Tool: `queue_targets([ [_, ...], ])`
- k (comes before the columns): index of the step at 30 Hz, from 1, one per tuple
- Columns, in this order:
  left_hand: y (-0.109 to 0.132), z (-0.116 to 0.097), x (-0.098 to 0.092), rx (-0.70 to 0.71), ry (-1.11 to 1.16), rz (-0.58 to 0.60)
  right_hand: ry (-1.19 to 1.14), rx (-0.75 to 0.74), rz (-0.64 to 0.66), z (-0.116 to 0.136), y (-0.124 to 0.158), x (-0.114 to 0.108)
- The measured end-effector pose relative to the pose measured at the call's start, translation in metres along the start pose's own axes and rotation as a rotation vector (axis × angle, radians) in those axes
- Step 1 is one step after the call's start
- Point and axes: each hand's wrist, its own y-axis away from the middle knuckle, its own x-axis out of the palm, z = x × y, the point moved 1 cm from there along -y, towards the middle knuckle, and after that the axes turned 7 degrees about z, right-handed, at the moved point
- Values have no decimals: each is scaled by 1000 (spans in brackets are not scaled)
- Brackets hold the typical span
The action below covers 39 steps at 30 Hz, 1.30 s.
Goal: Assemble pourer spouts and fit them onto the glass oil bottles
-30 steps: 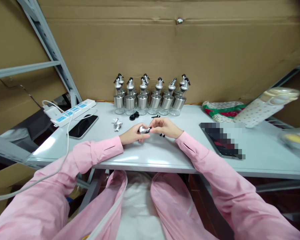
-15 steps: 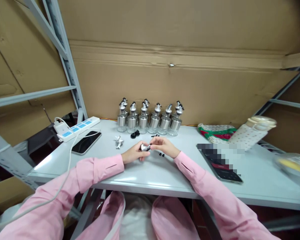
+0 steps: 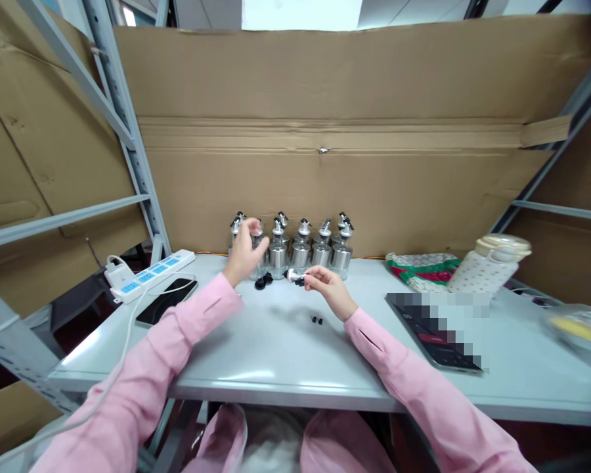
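Note:
My left hand [image 3: 245,253] is raised in front of the left end of a row of glass oil bottles [image 3: 342,255]. Its thumb and fingers are apart, and nothing shows between them. The bottles have steel bands and silver pourer tops with dark tips. My right hand [image 3: 328,287] pinches a loose silver pourer spout [image 3: 295,276] above the table, just in front of the bottles. Black round caps [image 3: 261,283] lie between my hands, near the bottle bases. Closer to me sit small black pieces [image 3: 317,320].
A power strip [image 3: 152,272] and a phone [image 3: 165,302] with a white cable lie left. To the right are a dark tablet-like device [image 3: 433,335], a patterned cloth [image 3: 423,270], a white jug [image 3: 487,266] and a plastic-wrapped bowl [image 3: 581,325]. Cardboard [image 3: 374,190] stands behind.
My left hand has let go of the pourer spout and moved up and forward to the bottles. The spout stays in my right hand. The view has tilted upward.

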Motion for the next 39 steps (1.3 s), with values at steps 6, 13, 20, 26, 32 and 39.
queue_targets([
  [6,-95,5,7,-221,-663,244,25,-15,-5,2,-1,-1],
  [13,-110,15,39,-362,-921,544,44,-46,21,2,-1,1],
  [20,-116,9,27,-281,-968,487,65,-105,-16,4,-2,-3],
  [26,-119,-27,-8,-6,-633,-59,132,-222,-189,3,-4,-7],
  [32,-78,-59,-20,344,34,-380,238,-329,-332,5,0,-9],
  [39,23,-66,23,307,304,120,230,-388,-415,6,4,-8],
])
